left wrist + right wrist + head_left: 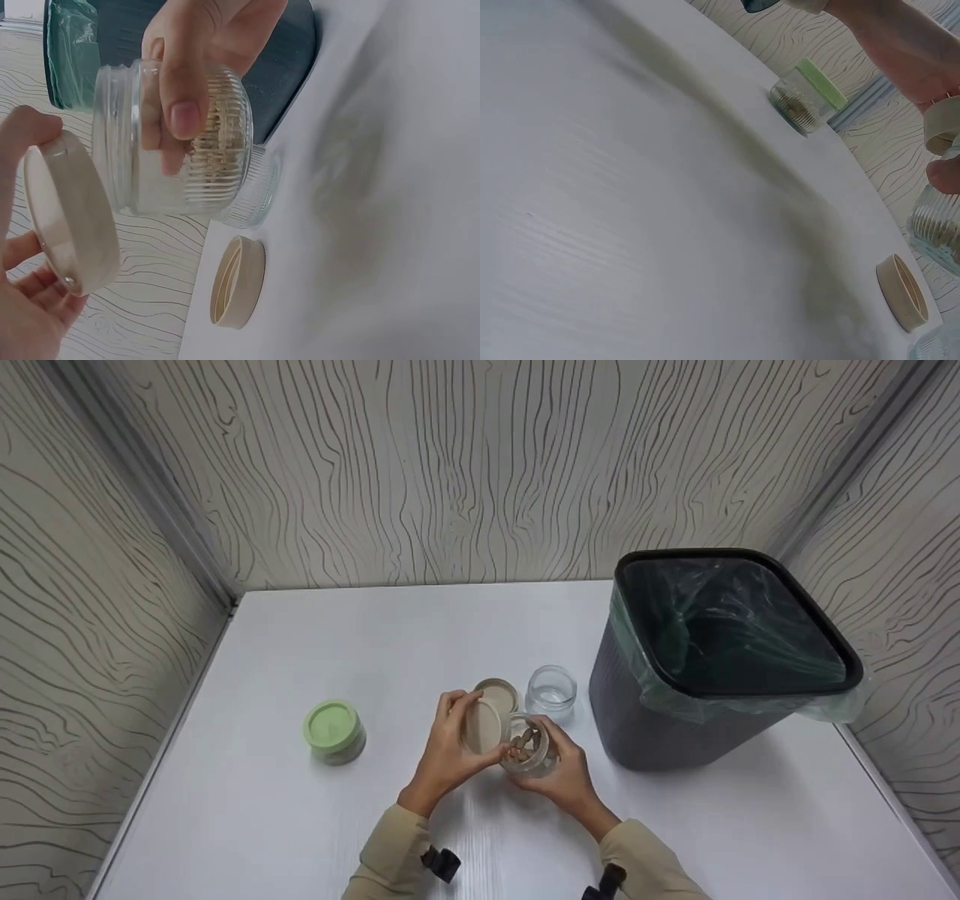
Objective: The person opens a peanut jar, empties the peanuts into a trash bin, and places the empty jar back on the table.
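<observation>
My left hand (448, 754) grips a beige round lid (482, 727) by its edge, tilted, just left of a ribbed glass jar (124, 172). Around that jar curl the fingers and thumb of my right hand (568, 775), which holds it above the table, tipped so its mouth faces up toward the head camera. Small brown pieces (523, 744) lie inside the jar. Lid and jar are apart in the left wrist view. Behind the hands, a second beige lid (247, 289) rests on the table beside another glass jar (551, 690).
At the left of the white table (247, 795) stands a ribbed jar with a green lid (332, 724), with brown contents. A large dark bin (645, 727) lined with a green bag (832, 705) rises on the right. Patterned panels (420, 472) enclose the back and sides.
</observation>
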Demonstrator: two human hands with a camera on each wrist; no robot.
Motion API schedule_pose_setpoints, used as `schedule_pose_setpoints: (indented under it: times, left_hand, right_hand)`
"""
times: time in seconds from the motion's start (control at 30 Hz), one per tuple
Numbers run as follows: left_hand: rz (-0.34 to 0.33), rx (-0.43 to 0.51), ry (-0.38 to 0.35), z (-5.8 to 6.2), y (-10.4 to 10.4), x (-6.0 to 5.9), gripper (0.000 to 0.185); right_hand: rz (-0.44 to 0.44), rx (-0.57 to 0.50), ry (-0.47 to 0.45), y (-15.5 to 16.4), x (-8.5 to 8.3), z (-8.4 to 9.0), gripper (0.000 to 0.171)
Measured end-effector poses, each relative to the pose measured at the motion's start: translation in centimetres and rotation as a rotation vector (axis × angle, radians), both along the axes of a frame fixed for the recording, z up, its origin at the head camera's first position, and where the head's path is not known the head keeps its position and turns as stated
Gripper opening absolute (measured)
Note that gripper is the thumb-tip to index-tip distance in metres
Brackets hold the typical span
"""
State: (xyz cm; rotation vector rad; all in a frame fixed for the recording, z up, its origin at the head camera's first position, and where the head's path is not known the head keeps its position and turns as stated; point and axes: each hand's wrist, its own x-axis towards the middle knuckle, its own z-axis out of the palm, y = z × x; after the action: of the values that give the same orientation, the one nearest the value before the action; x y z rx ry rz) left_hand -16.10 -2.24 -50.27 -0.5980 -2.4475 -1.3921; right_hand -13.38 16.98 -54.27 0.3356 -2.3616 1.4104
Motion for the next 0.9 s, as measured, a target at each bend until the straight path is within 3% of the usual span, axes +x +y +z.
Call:
schedule_pose_setpoints:
  times: [0.43, 0.9]
  left_hand:
    - [0.043, 0.002, -0.011, -0.6, -0.7, -0.3, 0.075]
    - [0.053, -0.017, 0.018, -1.3, -1.3, -0.9, 0.076]
  right_hand:
    - [-0.008, 0.012, -0.019, 0.6, 0.1, -0.3, 0.087]
    - [-0.041, 0.024, -0.130, 1.0, 0.1, 0.1, 0.095]
